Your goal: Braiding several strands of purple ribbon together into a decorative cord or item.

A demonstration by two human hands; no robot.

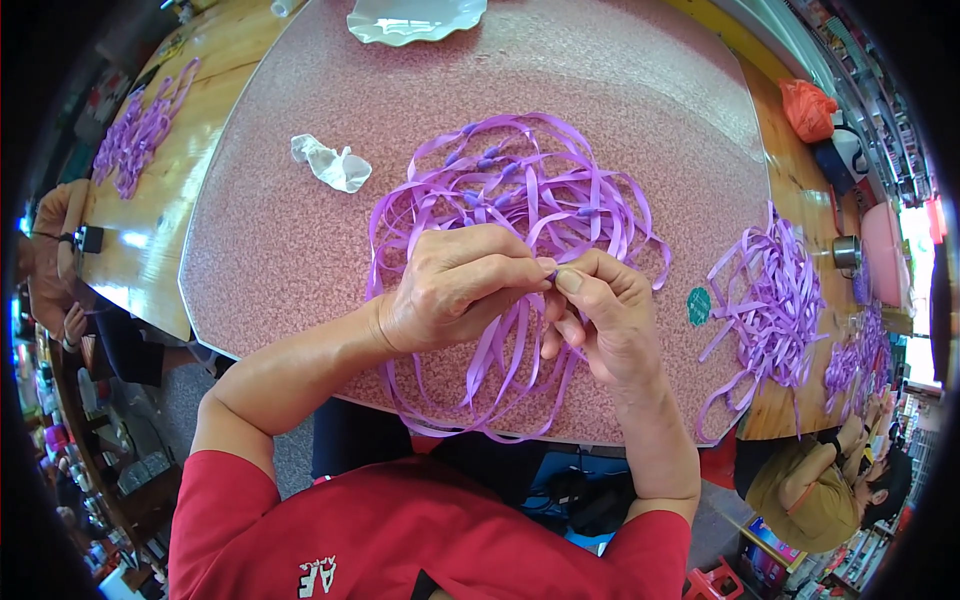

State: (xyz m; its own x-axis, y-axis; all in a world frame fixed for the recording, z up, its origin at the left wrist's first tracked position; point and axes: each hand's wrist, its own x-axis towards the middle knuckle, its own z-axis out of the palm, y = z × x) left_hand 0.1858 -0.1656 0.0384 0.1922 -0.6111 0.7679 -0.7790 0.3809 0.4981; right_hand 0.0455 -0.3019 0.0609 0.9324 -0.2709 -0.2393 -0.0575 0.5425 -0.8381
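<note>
In the middle of the table lies a loose pile of purple ribbon loops [540,190], which look like lanyards, with small dark purple fasteners [487,160] on them. Over the near part of this pile my left hand [460,285] and my right hand [615,310] meet, their fingertips pinched together. A small dark purple fastener [552,276] shows between the thumbs and forefingers, mostly covered by them. Ribbon strands hang below my hands towards the table's near edge. My right hand's other fingers are curled in.
A second ribbon heap [775,305] lies to the right, beside a green round piece [699,306]. Crumpled white tissue [335,165] and a white scalloped dish [415,20] are on the pink tabletop [270,240]. More ribbons [145,130] lie far left. People sit at both sides.
</note>
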